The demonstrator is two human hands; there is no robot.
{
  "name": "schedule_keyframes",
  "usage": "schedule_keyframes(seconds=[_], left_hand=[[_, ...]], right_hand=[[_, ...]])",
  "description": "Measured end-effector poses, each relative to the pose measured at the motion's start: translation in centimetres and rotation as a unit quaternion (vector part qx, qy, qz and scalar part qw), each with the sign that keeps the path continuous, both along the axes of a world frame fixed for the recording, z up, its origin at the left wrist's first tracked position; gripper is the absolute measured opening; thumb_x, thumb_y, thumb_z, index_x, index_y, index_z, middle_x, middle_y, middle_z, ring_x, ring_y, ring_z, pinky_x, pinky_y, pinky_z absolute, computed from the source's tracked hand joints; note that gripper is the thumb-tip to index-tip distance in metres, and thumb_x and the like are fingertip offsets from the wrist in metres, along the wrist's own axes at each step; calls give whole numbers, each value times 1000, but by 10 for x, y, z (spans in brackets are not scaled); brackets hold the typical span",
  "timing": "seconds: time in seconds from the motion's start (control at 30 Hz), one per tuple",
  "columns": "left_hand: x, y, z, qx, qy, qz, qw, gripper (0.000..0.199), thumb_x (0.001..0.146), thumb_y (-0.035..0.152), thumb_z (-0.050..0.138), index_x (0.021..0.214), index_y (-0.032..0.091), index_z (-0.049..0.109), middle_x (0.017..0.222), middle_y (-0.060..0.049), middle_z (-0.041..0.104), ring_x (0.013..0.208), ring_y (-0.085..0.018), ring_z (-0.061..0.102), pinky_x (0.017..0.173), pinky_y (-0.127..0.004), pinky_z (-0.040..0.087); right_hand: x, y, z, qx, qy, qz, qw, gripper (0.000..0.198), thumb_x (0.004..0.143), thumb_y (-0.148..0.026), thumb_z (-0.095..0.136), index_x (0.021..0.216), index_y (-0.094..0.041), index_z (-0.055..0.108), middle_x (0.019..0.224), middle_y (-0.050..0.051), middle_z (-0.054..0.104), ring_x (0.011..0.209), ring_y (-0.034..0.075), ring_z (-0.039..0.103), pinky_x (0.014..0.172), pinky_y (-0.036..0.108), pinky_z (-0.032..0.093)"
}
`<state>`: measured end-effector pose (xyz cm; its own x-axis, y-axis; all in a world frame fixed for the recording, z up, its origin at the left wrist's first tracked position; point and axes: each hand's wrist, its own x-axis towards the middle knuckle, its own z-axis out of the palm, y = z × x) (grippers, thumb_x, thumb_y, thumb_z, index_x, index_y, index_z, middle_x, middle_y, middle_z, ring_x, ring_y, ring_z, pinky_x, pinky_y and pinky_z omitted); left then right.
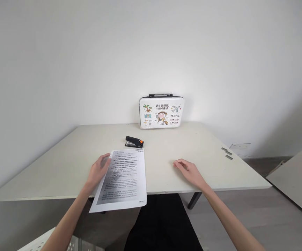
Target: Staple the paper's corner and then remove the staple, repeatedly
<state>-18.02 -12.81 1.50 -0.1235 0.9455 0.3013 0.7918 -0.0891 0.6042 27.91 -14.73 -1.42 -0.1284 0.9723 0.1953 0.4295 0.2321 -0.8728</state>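
Observation:
A printed sheet of paper lies at the table's front, its lower end jutting past the front edge. My left hand is at its upper left edge, gripping it with the thumb side over the margin; some fingertips are hidden. Just beyond the top of the paper sits a black stapler with an orange part at its right end. To the right, my right hand rests on the tabletop, fingers loosely curled in, apart from the paper. Nothing shows in it.
Against the wall, at the back of the white table, stands a white case with cartoon prints and a black handle. Three small grey strips lie near the right edge. A white perforated basket is below left; a pale panel stands right.

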Motion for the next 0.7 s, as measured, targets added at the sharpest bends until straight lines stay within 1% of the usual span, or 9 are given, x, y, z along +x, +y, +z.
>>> schedule_keyframes(seconds=[0.07,0.17,0.4,0.6,0.7], left_hand=[[0,-1,1,1,-14,2,1000,49,96,58,48,129,25,63,140,-7,67,129,-31,63,102,-43,54],[2,-3,3,-5,-28,2,1000,50,95,57,49,130,24,63,140,-8,67,129,-31,63,102,-43,54],[3,-5,7,-24,-29,8,999,52,95,59,49,130,24,63,141,-8,66,127,-32,63,104,-47,52],[5,-7,8,-25,-28,1,999,51,96,59,49,131,23,62,141,-10,66,129,-33,61,107,-48,50],[3,-1,7,-22,-1,6,1000,50,96,57,48,128,22,62,137,-10,68,127,-31,63,107,-47,50]], right_hand=[[0,0,0,8,4,-3,1000,46,97,-62,50,95,-23,74,104,8,77,93,24,68,80,33,51],[-1,-2,2,11,6,-4,1000,46,96,-63,51,95,-23,74,103,8,78,92,24,68,78,33,51],[-1,-3,4,-2,0,2,1000,43,99,-60,48,96,-24,72,106,8,77,96,24,67,82,34,48],[0,-4,7,8,7,1,1000,44,98,-61,48,94,-24,73,103,7,77,92,24,68,76,33,48],[0,-3,9,15,10,4,1000,46,99,-61,47,94,-24,73,101,7,77,87,23,67,73,32,48]])
